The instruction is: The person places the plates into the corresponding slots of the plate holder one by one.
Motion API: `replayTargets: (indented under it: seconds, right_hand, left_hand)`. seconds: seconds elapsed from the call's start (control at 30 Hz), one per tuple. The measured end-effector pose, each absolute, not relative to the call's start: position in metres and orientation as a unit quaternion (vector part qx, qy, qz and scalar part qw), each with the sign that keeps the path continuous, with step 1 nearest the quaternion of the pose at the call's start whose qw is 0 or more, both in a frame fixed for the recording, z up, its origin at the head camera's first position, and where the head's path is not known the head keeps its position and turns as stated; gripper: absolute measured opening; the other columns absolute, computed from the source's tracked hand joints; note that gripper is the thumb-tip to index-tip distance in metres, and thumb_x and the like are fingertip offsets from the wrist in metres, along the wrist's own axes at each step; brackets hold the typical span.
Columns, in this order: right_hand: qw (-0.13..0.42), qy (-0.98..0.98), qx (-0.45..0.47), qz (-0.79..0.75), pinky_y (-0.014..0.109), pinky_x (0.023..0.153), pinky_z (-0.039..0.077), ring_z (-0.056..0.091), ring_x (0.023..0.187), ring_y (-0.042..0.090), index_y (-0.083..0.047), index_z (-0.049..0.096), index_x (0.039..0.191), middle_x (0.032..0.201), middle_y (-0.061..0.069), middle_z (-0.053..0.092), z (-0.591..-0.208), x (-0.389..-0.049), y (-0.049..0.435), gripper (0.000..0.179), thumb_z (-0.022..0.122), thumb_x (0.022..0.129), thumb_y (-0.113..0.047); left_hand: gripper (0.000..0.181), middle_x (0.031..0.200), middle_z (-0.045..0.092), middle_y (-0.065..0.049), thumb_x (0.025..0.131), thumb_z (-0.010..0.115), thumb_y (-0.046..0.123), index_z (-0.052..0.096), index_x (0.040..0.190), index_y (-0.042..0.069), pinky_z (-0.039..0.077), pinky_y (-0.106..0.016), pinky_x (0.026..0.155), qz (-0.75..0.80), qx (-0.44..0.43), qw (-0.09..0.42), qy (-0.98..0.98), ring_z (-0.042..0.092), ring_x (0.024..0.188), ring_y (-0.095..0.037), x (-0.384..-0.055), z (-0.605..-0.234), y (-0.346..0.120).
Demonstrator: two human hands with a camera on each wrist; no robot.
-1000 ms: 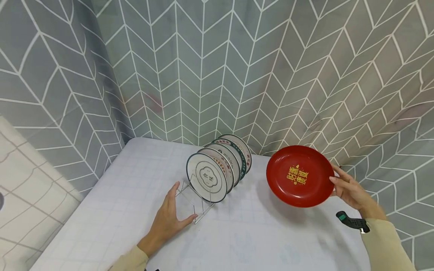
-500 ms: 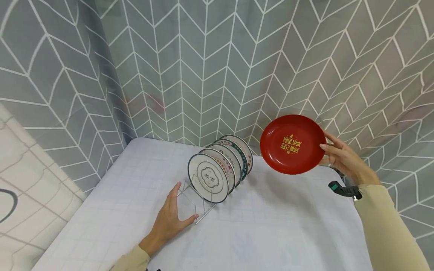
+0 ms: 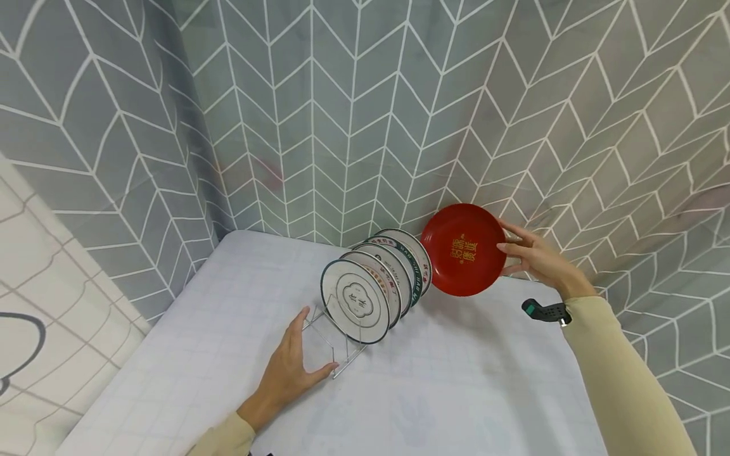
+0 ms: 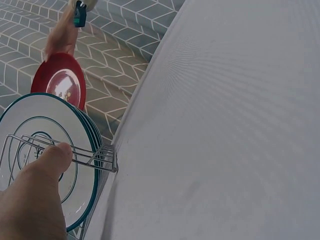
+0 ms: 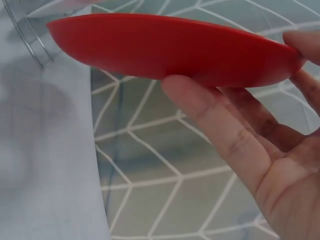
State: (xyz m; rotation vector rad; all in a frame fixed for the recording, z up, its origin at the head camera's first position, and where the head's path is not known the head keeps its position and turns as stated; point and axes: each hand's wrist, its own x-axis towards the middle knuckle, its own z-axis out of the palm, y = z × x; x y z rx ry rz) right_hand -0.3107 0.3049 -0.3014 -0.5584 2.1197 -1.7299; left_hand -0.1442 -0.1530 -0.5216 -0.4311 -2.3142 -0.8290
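My right hand (image 3: 538, 261) holds a red plate (image 3: 456, 253) with gold characters by its right rim, tilted up with its face toward me. In the right wrist view, fingers support the underside of the red plate (image 5: 145, 45) while the thumb lies over its rim. Several white plates (image 3: 356, 303) with dark green rims stand upright in a wire dish rack (image 3: 349, 363). The red plate overlaps the rearmost white one in the head view. My left hand (image 3: 287, 368) spans the rack's near end, thumb and fingers on its opposite sides. The left wrist view shows the thumb (image 4: 50, 162) against the rack's wires.
A white cloth covers the table (image 3: 433, 386). Behind and to the right hangs a grey curtain (image 3: 319, 114) with white zigzag lines, close to the table's back edge. White tile-patterned cloth (image 3: 51, 304) lies at the left. A dark band (image 3: 546, 311) is on the right wrist.
The right hand has brought the red plate left from the table's right side to behind the white plates, raising it, then lowering it slightly. The left hand has stayed on the dish rack.
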Motion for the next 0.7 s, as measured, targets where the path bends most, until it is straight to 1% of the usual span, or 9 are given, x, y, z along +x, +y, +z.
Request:
replayTargets:
  seconds: [0.07, 0.2, 0.3, 0.37, 0.43, 0.5, 0.53, 0.7]
  right_hand:
    - [0.175, 0.754, -0.194, -0.603, 0.039, 0.074, 0.062, 0.068, 0.102, 0.012, -0.018, 0.02, 0.158, 0.129, -0.01, 0.054, -0.303, -0.311, 0.299, 0.064, 0.049, 0.101, -0.007]
    - [0.172, 0.759, -0.2, -0.595, 0.04, 0.074, 0.062, 0.067, 0.102, 0.012, -0.02, 0.025, 0.157, 0.13, -0.01, 0.053, -0.305, -0.311, 0.291, 0.063, 0.051, 0.101, -0.008]
    - [0.165, 0.768, -0.198, -0.586, 0.041, 0.074, 0.062, 0.067, 0.102, 0.011, -0.022, 0.026, 0.156, 0.129, -0.011, 0.053, -0.305, -0.31, 0.287, 0.062, 0.051, 0.101, -0.009]
    - [0.161, 0.778, -0.191, -0.576, 0.041, 0.075, 0.062, 0.067, 0.102, 0.011, -0.023, 0.027, 0.156, 0.128, -0.012, 0.054, -0.303, -0.31, 0.284, 0.062, 0.052, 0.101, -0.011]
    - [0.157, 0.793, -0.186, -0.559, 0.042, 0.075, 0.062, 0.066, 0.102, 0.01, -0.024, 0.027, 0.156, 0.128, -0.012, 0.053, -0.301, -0.309, 0.28, 0.062, 0.052, 0.101, -0.014]
    - [0.151, 0.807, -0.186, -0.539, 0.044, 0.076, 0.062, 0.066, 0.103, 0.011, -0.024, 0.027, 0.156, 0.13, -0.008, 0.053, -0.299, -0.31, 0.274, 0.062, 0.054, 0.101, -0.017]
    - [0.149, 0.815, -0.187, -0.528, 0.045, 0.077, 0.061, 0.065, 0.103, 0.011, -0.024, 0.027, 0.156, 0.131, -0.004, 0.052, -0.298, -0.309, 0.271, 0.062, 0.054, 0.101, -0.019]
    - [0.132, 0.841, -0.205, -0.482, 0.048, 0.076, 0.061, 0.062, 0.106, 0.013, -0.022, 0.028, 0.156, 0.14, 0.017, 0.045, -0.296, -0.307, 0.257, 0.063, 0.057, 0.099, -0.02]
  left_hand:
    - [0.124, 0.151, 0.041, -0.017, 0.061, 0.09, 0.049, 0.023, 0.153, -0.002, 0.031, -0.022, 0.115, -0.314, -0.163, 0.316, -0.881, 0.048, 0.132, -0.032, -0.144, -0.522, -0.153]
    - [0.124, 0.151, 0.04, -0.017, 0.062, 0.089, 0.049, 0.022, 0.153, -0.001, 0.027, -0.019, 0.117, -0.317, -0.161, 0.305, -0.884, 0.047, 0.134, -0.031, -0.144, -0.522, -0.152]
    - [0.124, 0.152, 0.04, -0.017, 0.062, 0.089, 0.05, 0.022, 0.153, -0.001, 0.036, -0.027, 0.114, -0.311, -0.161, 0.308, -0.885, 0.047, 0.133, -0.031, -0.145, -0.522, -0.152]
    - [0.124, 0.151, 0.04, -0.016, 0.061, 0.089, 0.051, 0.023, 0.153, -0.002, 0.043, -0.036, 0.108, -0.307, -0.161, 0.312, -0.885, 0.049, 0.132, -0.032, -0.145, -0.522, -0.152]
    - [0.124, 0.151, 0.041, -0.016, 0.061, 0.089, 0.051, 0.024, 0.152, -0.002, 0.046, -0.041, 0.104, -0.303, -0.161, 0.317, -0.884, 0.05, 0.131, -0.032, -0.145, -0.523, -0.152]
    - [0.124, 0.151, 0.041, -0.015, 0.061, 0.089, 0.05, 0.023, 0.153, -0.001, 0.045, -0.041, 0.104, -0.306, -0.159, 0.316, -0.884, 0.049, 0.132, -0.031, -0.145, -0.523, -0.153]
    - [0.124, 0.151, 0.04, -0.015, 0.061, 0.089, 0.049, 0.023, 0.153, -0.001, 0.044, -0.039, 0.105, -0.308, -0.159, 0.315, -0.883, 0.049, 0.132, -0.031, -0.145, -0.523, -0.153]
    - [0.125, 0.151, 0.041, -0.014, 0.06, 0.089, 0.05, 0.023, 0.153, -0.001, 0.041, -0.031, 0.109, -0.304, -0.158, 0.321, -0.883, 0.049, 0.132, -0.03, -0.145, -0.524, -0.153]
